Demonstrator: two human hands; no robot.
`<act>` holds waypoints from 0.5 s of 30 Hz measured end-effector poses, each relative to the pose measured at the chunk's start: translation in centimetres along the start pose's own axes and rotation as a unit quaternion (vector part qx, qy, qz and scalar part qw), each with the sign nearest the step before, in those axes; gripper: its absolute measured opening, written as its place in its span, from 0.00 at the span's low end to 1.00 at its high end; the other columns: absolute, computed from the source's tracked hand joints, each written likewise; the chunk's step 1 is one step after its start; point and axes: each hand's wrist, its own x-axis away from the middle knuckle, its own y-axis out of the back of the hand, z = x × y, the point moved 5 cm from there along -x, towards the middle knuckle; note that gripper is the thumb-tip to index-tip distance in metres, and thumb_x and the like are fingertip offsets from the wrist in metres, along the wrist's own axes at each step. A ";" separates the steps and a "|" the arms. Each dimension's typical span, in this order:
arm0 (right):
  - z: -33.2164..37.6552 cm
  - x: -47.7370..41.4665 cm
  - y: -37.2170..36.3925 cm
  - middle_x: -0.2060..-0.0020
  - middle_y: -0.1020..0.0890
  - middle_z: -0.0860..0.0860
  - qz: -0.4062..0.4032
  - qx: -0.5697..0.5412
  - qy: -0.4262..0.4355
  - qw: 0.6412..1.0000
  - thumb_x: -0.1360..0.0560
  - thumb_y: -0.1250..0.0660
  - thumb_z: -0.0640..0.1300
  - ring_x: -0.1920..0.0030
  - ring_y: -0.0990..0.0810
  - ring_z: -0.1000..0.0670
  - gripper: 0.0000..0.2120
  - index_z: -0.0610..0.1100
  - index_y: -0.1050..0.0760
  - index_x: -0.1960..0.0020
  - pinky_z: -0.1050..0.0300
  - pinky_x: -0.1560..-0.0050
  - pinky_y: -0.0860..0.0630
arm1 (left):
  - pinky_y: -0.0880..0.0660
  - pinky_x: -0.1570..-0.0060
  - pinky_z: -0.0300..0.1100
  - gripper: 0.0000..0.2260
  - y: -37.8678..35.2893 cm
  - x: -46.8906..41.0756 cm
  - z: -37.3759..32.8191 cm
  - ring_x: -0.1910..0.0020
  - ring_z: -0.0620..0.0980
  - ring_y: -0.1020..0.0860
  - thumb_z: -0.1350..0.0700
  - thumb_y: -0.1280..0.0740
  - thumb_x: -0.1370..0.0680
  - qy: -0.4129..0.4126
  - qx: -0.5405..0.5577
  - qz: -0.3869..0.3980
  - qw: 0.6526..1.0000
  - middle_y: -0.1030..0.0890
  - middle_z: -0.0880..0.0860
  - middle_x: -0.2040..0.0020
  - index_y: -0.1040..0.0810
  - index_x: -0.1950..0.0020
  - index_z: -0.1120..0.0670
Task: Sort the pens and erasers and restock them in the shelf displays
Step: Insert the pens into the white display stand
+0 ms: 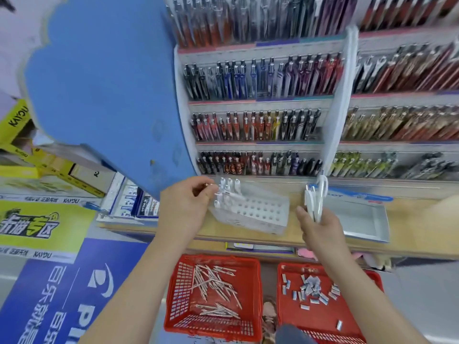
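Note:
A clear pen holder (255,212) with rows of holes sits on the wooden shelf ledge (412,227); a few white pens (229,188) stand in its far left corner. My left hand (186,207) pinches a white pen at the holder's left edge. To the right of the holder, my right hand (315,227) grips a bunch of white pens (315,197) held upright. Below the ledge, a red basket (213,296) holds several white pens and a second red basket (323,301) holds several wrapped erasers.
A shallow grey tray (360,219) lies on the ledge right of my right hand. Tiered shelves of coloured pens (260,125) rise behind. A blue panel (104,83) juts out at upper left, with yellow boxes (22,150) beyond it.

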 end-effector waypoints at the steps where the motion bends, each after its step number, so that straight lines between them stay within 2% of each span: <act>1: -0.4 -0.5 -0.1 0.72 0.30 0.53 0.003 0.002 0.000 1.000 0.23 0.35 0.49 0.73 0.34 0.52 0.10 0.49 0.30 0.61 0.55 0.68 0.36 | 0.22 0.51 0.47 0.02 -0.6 -0.4 -0.1 0.60 0.48 0.19 0.55 0.28 0.27 -0.009 -0.024 0.003 1.000 0.17 0.46 0.64 0.17 0.57 0.48; 3: -1.1 -1.4 -0.5 0.70 0.28 0.55 0.007 0.012 0.004 1.000 0.23 0.35 0.50 0.71 0.32 0.54 0.07 0.52 0.29 0.59 0.58 0.67 0.36 | 0.23 0.51 0.46 0.05 -1.9 -1.1 -0.1 0.58 0.50 0.19 0.54 0.29 0.26 -0.028 -0.073 0.011 0.997 0.16 0.50 0.60 0.17 0.52 0.53; 7: -2.6 -2.2 -1.3 0.69 0.28 0.57 0.020 0.013 -0.008 1.000 0.24 0.34 0.52 0.69 0.31 0.56 0.03 0.54 0.27 0.52 0.59 0.65 0.35 | 0.25 0.51 0.46 0.08 -3.9 -2.2 0.0 0.55 0.52 0.20 0.53 0.31 0.24 -0.066 -0.169 0.048 0.982 0.16 0.53 0.56 0.17 0.49 0.54; 9: -3.0 -2.2 -1.6 0.69 0.28 0.57 0.027 0.014 -0.008 1.000 0.24 0.34 0.52 0.70 0.31 0.55 0.06 0.53 0.26 0.49 0.57 0.65 0.35 | 0.25 0.52 0.47 0.08 -4.5 -2.5 0.0 0.55 0.53 0.21 0.53 0.32 0.24 -0.085 -0.201 0.062 0.974 0.17 0.54 0.56 0.18 0.50 0.55; 12: -3.0 -2.0 -1.9 0.70 0.27 0.55 0.032 0.027 -0.006 0.999 0.24 0.34 0.51 0.71 0.31 0.54 0.06 0.49 0.26 0.50 0.57 0.65 0.34 | 0.27 0.54 0.48 0.08 -5.3 -2.7 0.1 0.57 0.54 0.22 0.53 0.32 0.24 -0.113 -0.231 0.085 0.963 0.18 0.55 0.58 0.18 0.53 0.57; 15: -2.7 -1.9 -2.1 0.68 0.25 0.53 0.032 0.049 0.002 0.998 0.24 0.34 0.49 0.68 0.29 0.53 0.06 0.48 0.26 0.50 0.57 0.63 0.33 | 0.28 0.55 0.45 0.07 -5.8 -3.1 0.1 0.57 0.53 0.24 0.54 0.32 0.24 -0.125 -0.236 0.090 0.960 0.22 0.53 0.58 0.17 0.52 0.56</act>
